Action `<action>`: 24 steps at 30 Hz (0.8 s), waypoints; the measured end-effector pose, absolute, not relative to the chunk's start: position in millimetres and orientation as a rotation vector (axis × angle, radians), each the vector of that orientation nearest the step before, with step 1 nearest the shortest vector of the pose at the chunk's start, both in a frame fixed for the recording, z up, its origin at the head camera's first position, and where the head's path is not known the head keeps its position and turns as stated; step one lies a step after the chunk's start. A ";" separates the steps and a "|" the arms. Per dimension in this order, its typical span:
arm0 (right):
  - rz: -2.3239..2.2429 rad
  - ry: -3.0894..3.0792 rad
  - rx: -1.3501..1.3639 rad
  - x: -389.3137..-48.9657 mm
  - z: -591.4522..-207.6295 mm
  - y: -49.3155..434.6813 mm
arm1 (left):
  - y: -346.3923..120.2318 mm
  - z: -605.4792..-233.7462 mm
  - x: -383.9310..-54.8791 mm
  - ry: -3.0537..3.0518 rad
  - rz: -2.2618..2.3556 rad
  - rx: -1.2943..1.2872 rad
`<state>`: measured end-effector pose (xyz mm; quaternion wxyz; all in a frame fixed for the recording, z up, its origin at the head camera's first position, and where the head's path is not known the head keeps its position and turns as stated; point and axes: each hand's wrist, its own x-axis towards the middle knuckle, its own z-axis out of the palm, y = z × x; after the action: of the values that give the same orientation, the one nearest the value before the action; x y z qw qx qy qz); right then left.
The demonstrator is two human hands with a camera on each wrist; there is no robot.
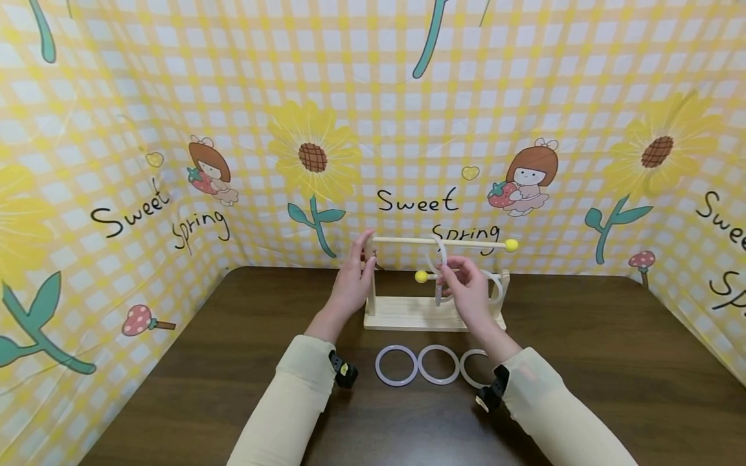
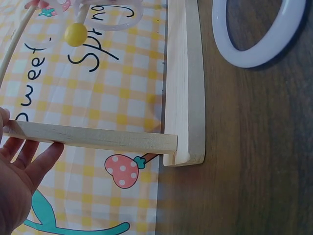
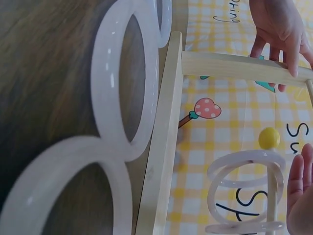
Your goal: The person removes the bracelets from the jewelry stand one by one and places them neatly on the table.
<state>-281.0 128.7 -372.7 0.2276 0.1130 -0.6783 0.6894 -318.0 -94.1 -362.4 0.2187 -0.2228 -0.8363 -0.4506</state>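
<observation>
A pale wooden rack stands on the table with two rods tipped by yellow balls. My left hand grips its left post, fingers on one side and thumb on the other. My right hand pinches a whitish translucent ring at its lower edge, and that ring is around the upper rod. Below it, more rings hang around the lower rod, behind its yellow ball. The right hand covers part of the lower rod in the head view.
Three rings lie in a row on the brown table in front of the rack: a left one, a middle one and a right one partly under the right wrist. A yellow checked cloth hangs behind and at both sides.
</observation>
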 end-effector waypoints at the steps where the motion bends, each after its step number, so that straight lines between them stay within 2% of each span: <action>1: 1.904 -1.859 0.310 -280.9 -373.1 129.7 | -94.0 -362.3 -318.1 -2.316 -1.248 -0.614; 24: 1.913 -1.812 0.270 -272.7 -373.1 163.6 | -93.4 -363.1 -318.4 -2.308 -1.237 -0.634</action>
<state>-272.7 163.6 -373.1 0.2439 0.0989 -0.6634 0.7005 -318.4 -93.4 -363.1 0.2219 -0.2295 -0.8352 -0.4478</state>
